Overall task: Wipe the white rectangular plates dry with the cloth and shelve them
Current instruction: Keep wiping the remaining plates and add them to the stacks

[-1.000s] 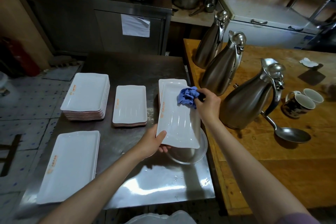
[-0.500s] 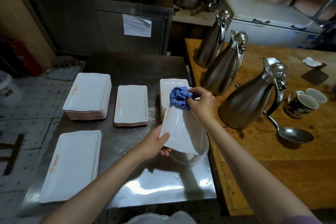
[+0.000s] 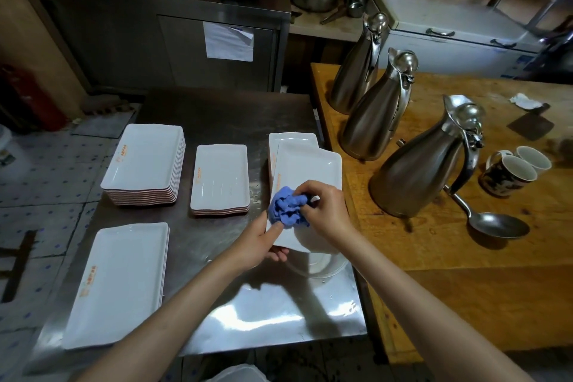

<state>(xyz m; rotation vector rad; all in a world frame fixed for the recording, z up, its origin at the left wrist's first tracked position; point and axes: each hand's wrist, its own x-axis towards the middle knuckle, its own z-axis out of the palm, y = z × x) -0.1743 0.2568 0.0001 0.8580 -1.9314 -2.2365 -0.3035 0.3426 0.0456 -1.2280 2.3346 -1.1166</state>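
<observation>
The left hand (image 3: pixel 259 242) grips the near edge of a white rectangular plate (image 3: pixel 310 177), thumb on top, holding it tilted above the steel table (image 3: pixel 248 319), while the right hand (image 3: pixel 325 205) clutches a bunched blue cloth (image 3: pixel 286 206) and presses it on the plate's near left area. Beneath the plate at 6 o'clock sits what appears to be a round metal dish (image 3: pixel 319 267), largely hidden. Plate stacks rest at 9 o'clock (image 3: pixel 220 177), 10 o'clock (image 3: pixel 145 161) and 8 o'clock (image 3: pixel 121 282) of the held plate; another plate (image 3: pixel 288 141) lies at its 12 o'clock.
</observation>
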